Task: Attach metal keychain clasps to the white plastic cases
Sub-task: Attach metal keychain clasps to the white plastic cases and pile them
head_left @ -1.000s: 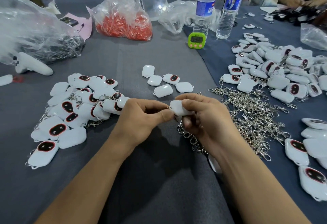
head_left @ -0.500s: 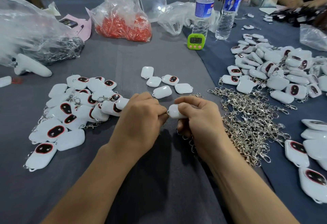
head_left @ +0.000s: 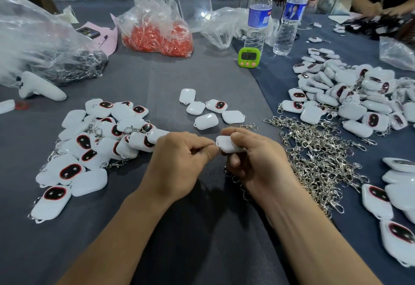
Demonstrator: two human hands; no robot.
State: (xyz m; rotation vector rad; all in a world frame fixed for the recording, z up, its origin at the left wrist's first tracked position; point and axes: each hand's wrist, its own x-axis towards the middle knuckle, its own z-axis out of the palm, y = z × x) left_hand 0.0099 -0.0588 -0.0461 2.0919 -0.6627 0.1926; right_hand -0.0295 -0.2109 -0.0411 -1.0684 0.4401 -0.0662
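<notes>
My right hand point(head_left: 256, 161) grips a white plastic case point(head_left: 226, 145) at the middle of the table, the case's loop end turned left. My left hand point(head_left: 182, 161) pinches a small metal clasp ring right at that loop; most of the clasp is hidden by my fingers. A chain hangs under my right hand. A heap of loose metal clasps point(head_left: 314, 156) lies just to the right. Several bare white cases point(head_left: 206, 121) lie just beyond my hands. On the left sits a pile of cases with clasps point(head_left: 89, 149).
More white cases point(head_left: 350, 95) are heaped at the right. Two water bottles point(head_left: 258, 19), a green timer point(head_left: 248, 57), a bag of red parts point(head_left: 157, 35) and a big clear bag point(head_left: 45, 44) stand at the back. Another person's hands point(head_left: 390, 10) work at the far right.
Both hands stay joined at the case's loop. My left fingers have shifted slightly against the case's end; my right hand has turned the case a little.
</notes>
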